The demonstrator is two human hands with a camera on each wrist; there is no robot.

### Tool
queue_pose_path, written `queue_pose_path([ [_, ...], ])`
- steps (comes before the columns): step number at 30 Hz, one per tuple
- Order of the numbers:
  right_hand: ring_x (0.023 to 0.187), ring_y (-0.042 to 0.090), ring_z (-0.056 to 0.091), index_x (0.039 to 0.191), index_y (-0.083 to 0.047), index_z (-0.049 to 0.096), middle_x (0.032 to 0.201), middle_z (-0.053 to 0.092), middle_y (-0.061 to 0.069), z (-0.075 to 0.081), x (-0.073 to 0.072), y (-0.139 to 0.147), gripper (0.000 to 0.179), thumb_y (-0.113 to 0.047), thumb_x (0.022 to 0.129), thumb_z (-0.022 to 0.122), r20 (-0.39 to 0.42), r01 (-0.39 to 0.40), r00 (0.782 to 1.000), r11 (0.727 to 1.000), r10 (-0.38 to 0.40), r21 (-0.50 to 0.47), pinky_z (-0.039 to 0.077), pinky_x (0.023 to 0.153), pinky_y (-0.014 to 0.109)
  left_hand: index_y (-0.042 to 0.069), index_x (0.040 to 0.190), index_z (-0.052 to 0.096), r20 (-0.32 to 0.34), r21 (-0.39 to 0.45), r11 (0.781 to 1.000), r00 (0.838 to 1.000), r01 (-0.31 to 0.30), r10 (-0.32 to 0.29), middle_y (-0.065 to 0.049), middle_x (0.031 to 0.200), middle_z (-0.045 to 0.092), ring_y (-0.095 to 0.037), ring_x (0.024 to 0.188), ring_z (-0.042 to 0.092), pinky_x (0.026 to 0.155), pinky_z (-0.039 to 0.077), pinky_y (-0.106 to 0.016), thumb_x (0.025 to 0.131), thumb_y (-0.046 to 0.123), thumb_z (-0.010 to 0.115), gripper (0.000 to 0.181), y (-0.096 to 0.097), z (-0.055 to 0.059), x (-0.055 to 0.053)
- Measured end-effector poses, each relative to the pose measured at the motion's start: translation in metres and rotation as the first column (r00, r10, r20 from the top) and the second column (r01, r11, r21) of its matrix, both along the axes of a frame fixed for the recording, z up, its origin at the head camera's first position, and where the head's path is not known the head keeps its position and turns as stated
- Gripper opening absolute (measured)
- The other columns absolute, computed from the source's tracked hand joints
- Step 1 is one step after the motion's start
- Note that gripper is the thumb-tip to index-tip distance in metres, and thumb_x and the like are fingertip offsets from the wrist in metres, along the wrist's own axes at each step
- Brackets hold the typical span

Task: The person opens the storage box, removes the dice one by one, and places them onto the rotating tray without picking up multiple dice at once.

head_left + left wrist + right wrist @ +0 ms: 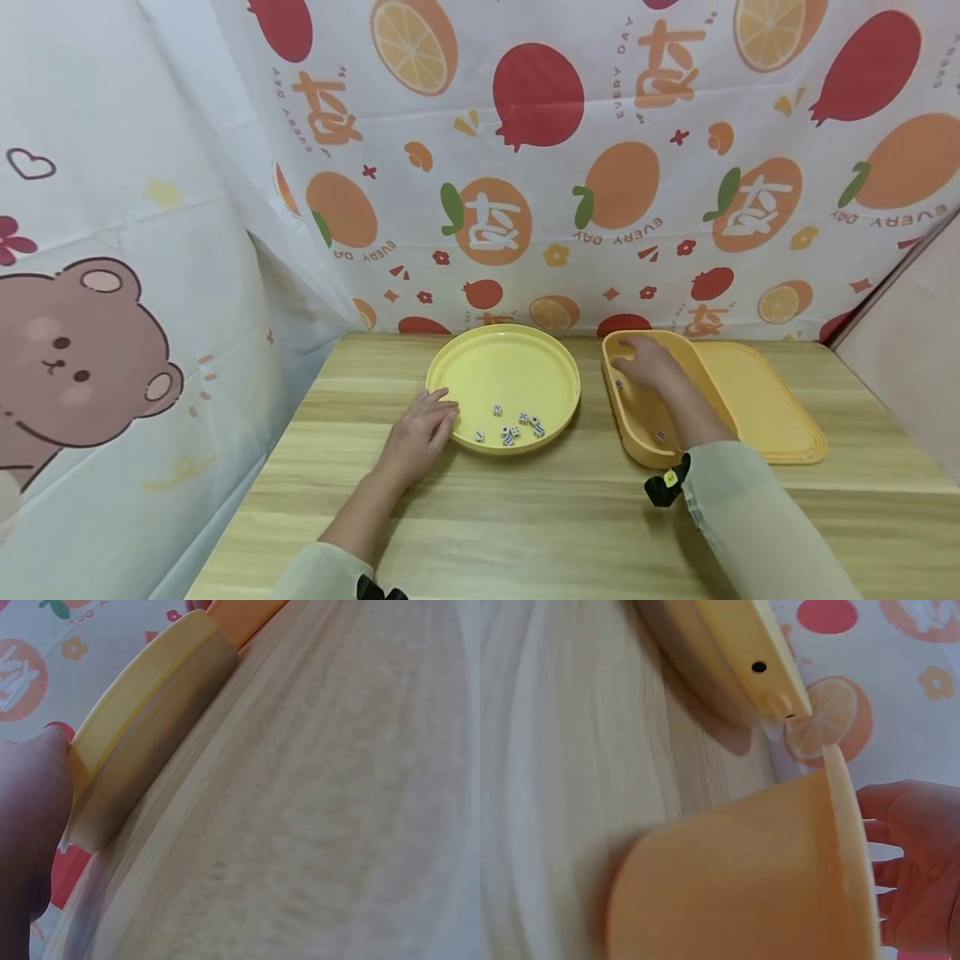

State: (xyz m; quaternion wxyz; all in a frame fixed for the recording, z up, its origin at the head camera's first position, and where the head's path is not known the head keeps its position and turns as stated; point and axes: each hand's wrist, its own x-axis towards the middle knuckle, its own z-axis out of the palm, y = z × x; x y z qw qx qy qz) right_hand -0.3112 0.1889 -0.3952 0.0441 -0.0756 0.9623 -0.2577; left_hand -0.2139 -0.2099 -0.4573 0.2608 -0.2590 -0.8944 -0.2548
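Note:
In the head view, a round yellow tray holds several small dice near its front edge. My left hand rests at the tray's left rim, its fingertips reaching over the edge. The left wrist view shows that hand against the tray's side wall. My right hand is in the far part of an orange oblong box, fingers loosely spread. Two dice lie inside the box, one by the left wall and one die near the front. In the right wrist view, the right fingers are partly hidden behind the box wall.
A flat orange lid-like panel lies to the right of the box. All stand on a wood-grain table. A fruit-print cloth hangs behind the table, and a bear-print cloth hangs on the left.

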Motion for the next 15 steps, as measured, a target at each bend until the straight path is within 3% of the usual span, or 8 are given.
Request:
queue_pose_path([
  [7, 0.134, 0.048, 0.041, 0.144, 0.003, 0.043, 0.144, 0.045, 0.029, -0.004, -0.012, 0.002, 0.061, -0.029, 0.095, 0.059, 0.054, -0.008, 0.999, 1.000, 0.006, 0.027, 0.037, 0.112, 0.060, 0.004, 0.101, 0.076, 0.012, 0.008, 1.000, 1.000, -0.004, 0.004, -0.007, 0.109, 0.074, -0.026, 0.125, 0.060, 0.114, 0.040, -0.050, 0.096, 0.012, 0.061, 0.019, 0.002, 0.000, 0.000],
  [15, 0.129, 0.046, 0.048, 0.138, 0.006, 0.049, 0.137, 0.053, 0.029, -0.026, -0.014, 0.000, 0.053, -0.024, 0.095, 0.056, 0.085, -0.110, 0.991, 0.985, 0.100, 0.132, 0.040, 0.110, 0.057, 0.004, 0.100, 0.077, 0.012, -0.002, 1.000, 1.000, -0.016, 0.016, -0.006, 0.108, 0.075, -0.026, 0.125, 0.060, 0.113, 0.041, -0.051, 0.096, 0.013, 0.060, 0.019, 0.001, -0.001, -0.001],
])
